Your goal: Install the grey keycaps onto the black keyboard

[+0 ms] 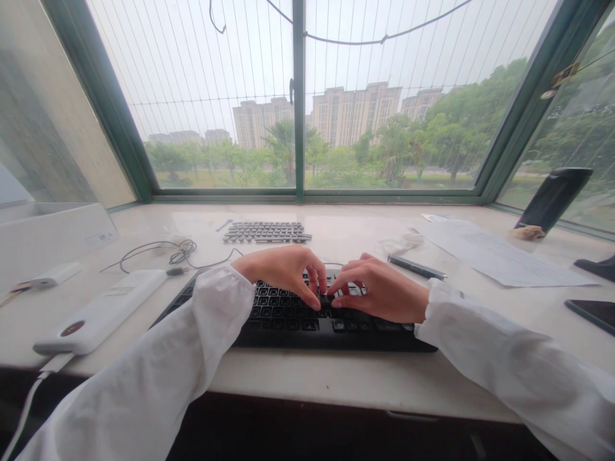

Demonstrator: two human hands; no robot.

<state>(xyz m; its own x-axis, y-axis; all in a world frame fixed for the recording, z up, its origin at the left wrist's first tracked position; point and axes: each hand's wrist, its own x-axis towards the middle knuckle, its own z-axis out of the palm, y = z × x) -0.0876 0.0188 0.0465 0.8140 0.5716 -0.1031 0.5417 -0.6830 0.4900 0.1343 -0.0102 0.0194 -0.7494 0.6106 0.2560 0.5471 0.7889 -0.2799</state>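
Observation:
A black keyboard [283,336] lies in front of me; its left and middle parts show bare square key sockets, and some keycaps sit on its right part. Over the middle of it, my left hand [286,269] is closed, with thumb and fingers bent down in a pinch. From the right, my right hand [379,291] reaches in, also closed, its thumb and index tips next to the left thumb. A small dark keycap [327,299] shows between the fingertips of both hands. Behind the keyboard, loose keycaps [266,232] are laid out in rows.
To the left are a white power bank [108,307], a thin dark cable [182,251] and a white box [52,237]. On the right lie a black pen [417,267], a printed sheet [500,253] and a phone [593,314]. A dark upright object [552,202] leans by the window.

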